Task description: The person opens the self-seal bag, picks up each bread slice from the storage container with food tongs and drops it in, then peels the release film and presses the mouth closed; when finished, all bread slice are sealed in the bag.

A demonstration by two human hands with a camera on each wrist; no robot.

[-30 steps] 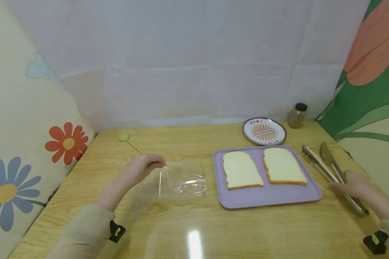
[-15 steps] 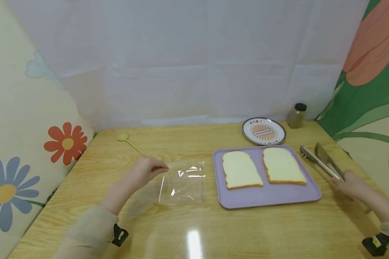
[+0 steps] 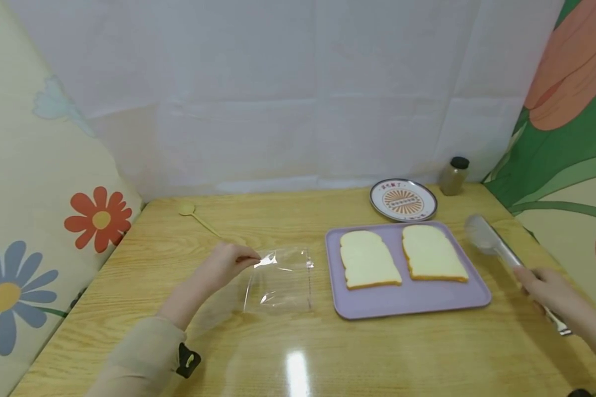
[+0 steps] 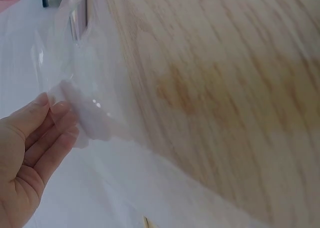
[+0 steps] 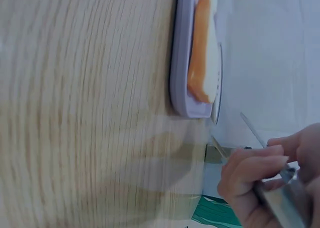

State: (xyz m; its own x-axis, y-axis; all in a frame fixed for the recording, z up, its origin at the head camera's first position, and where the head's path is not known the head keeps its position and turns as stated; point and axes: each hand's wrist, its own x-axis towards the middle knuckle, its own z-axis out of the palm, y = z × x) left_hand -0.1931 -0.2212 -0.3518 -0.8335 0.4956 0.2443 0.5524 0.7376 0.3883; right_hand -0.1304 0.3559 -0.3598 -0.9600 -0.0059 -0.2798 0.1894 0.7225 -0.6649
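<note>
A clear plastic bag was spread over the left-middle part of the table, left of the tray and apart from it, glossy streaks showing on its film. The left hand pinched the bag by its far left corner; in the left wrist view the thumb and fingers were clamped on the thin film, which rose toward them in loose folds. Whether the bag's near edge touched the wood was hard to tell.

Over the right side of the table, the right hand held metal tongs, its fingers curled round the arms. The tongs slanted from a blurred far left end to a near right end, and in the right wrist view their two tips stood apart.

Between bag and tongs sat a purple tray with two bread slices lying flat and side by side, a left slice and a right slice, both white with orange-brown crust.

Just beyond the tray was a round patterned plate, and to its right an upright jar with a black lid. A golden spoon lay far left, its handle pointing toward the left hand. A white cloth hung behind.
</note>
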